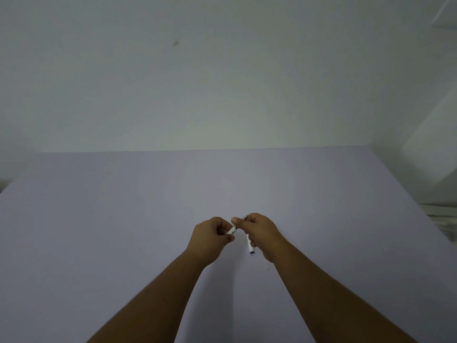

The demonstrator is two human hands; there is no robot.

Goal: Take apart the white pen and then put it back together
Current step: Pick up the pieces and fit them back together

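The white pen is in pieces between my two hands, above the pale lilac table (123, 219). My left hand (210, 237) pinches a short white pen piece (231, 230) with a dark end that points up and right. My right hand (262, 233) grips a thin part whose tip (244, 216) pokes out above its fingers. A white pen barrel (250, 246) with a dark open end hangs down from the same hand. The left-hand piece nearly touches the right thumb. Fingers hide where the parts meet.
A plain pale wall rises behind the table's far edge (222, 150). White furniture (435, 149) stands at the right, past the table's right edge. A small thin object (268, 267) lies on the table under my right wrist.
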